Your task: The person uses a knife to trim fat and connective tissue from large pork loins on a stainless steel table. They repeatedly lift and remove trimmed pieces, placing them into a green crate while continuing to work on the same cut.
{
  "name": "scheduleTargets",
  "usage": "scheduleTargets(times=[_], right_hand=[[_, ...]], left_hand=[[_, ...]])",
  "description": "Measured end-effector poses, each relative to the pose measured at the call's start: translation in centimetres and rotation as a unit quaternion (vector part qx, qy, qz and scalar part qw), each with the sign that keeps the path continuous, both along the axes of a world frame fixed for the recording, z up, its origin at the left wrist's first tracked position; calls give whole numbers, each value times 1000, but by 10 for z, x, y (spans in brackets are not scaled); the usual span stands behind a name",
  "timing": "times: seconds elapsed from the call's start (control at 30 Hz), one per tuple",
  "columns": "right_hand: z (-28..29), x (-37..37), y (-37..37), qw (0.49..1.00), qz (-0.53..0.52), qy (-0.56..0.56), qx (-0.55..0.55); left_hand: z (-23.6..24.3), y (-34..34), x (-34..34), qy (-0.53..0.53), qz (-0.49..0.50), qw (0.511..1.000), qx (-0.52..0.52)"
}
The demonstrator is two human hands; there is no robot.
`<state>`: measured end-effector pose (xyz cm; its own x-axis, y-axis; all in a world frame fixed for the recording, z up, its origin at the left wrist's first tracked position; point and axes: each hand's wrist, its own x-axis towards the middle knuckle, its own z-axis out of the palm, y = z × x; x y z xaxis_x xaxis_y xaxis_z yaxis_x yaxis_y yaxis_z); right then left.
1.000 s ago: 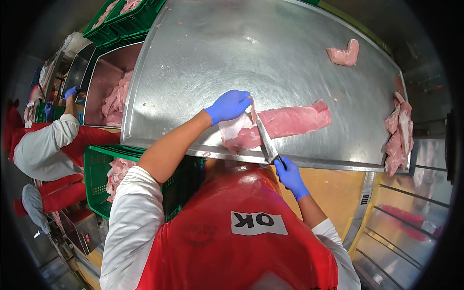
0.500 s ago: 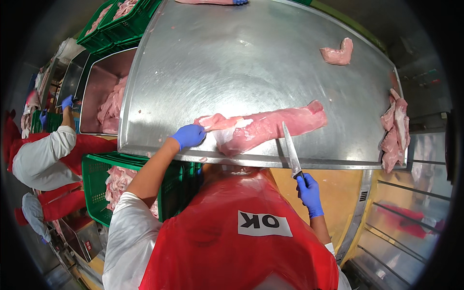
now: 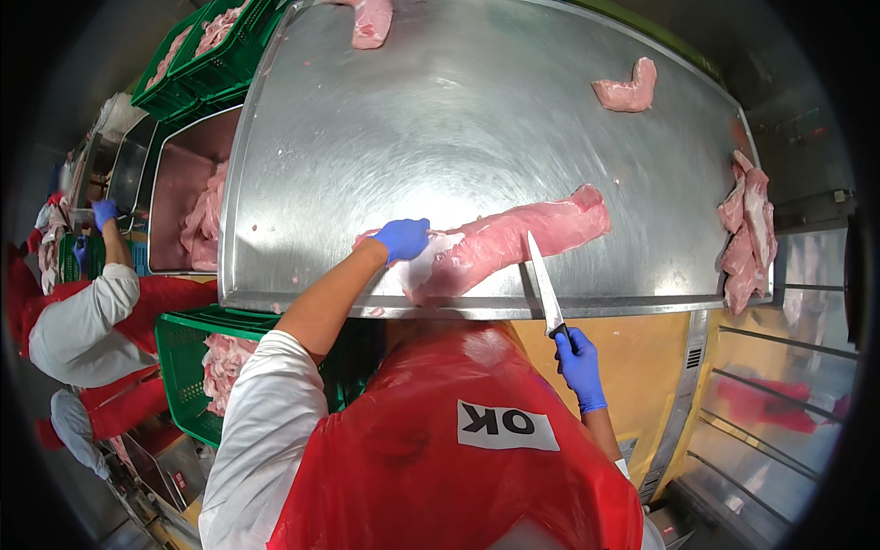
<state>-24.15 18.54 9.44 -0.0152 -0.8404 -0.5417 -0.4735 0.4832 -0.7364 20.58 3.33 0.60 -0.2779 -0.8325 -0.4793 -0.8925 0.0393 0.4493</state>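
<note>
A long pink cut of meat [image 3: 522, 236] lies across the near part of the metal table, with whitish fat or membrane at its left end. Over that end is my left hand [image 3: 403, 240] in a blue glove, its fingers closed on the meat's upper edge; part of the meat there is hidden beneath the hand. Just off the table's front edge, my gloved right hand [image 3: 580, 367] grips a knife [image 3: 544, 286] by its black handle. The blade points up and slightly left, its tip over the meat's near side.
The metal table [image 3: 367, 119] also bears a curved meat piece [image 3: 631, 89], a meat piece [image 3: 371, 23] at the far edge and a meat heap [image 3: 752, 234] at right. Left stand a green crate [image 3: 188, 376] and a metal bin [image 3: 158, 206]; a co-worker's sleeve [image 3: 82, 321] is beyond.
My left hand has moved right and slightly up along the meat, off its left flap. A meat piece at the far edge now reaches further in; the blue glove there is gone. The knife has barely moved.
</note>
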Motion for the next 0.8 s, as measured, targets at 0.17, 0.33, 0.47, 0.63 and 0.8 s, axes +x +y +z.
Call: scheduleTargets(times=[0.17,0.33,0.47,0.63,0.8], right_hand=[[-1,0,-7,999,36,8,6],[4,29,-41,991,130,-16,-10],[25,61,-73,975,216,-33,-51],[18,72,-88,948,307,20,-85],[22,92,-102,955,294,-17,-23]], left_hand=[[16,21,-5,6,23,998,-58],[55,37,-21,-32,8,994,-106],[89,40,-37,-64,-27,992,-109],[100,30,-30,-55,-102,985,-131],[123,0,-40,-77,-188,970,-130]])
